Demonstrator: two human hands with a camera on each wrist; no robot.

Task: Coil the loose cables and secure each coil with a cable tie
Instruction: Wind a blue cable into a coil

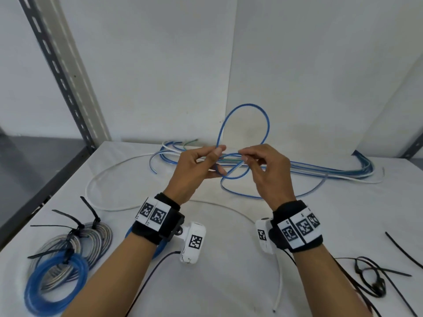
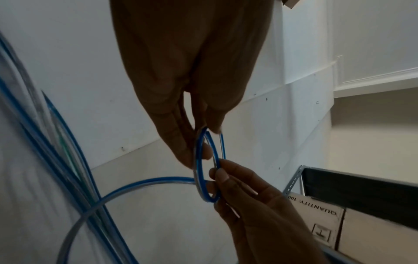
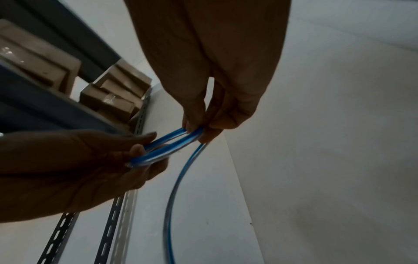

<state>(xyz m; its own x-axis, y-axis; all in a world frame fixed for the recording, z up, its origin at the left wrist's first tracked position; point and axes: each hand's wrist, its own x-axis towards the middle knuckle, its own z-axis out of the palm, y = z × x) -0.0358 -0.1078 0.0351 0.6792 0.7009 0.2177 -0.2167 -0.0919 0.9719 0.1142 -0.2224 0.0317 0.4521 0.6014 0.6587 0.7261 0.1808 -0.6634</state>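
Just above the table [image 1: 229, 282], the left hand [image 1: 194, 170] and the right hand [image 1: 267, 172] each pinch a side of a small loop of the blue cable [image 1: 245, 108], both grips closed on it between thumb and fingertips. One larger loop arcs up behind the hands, and the cable's tail drops to the loose cables [image 1: 332, 172] at the table's back. Tied coils [image 1: 66, 255] lie front left and spare cable ties [image 1: 377, 277] front right.
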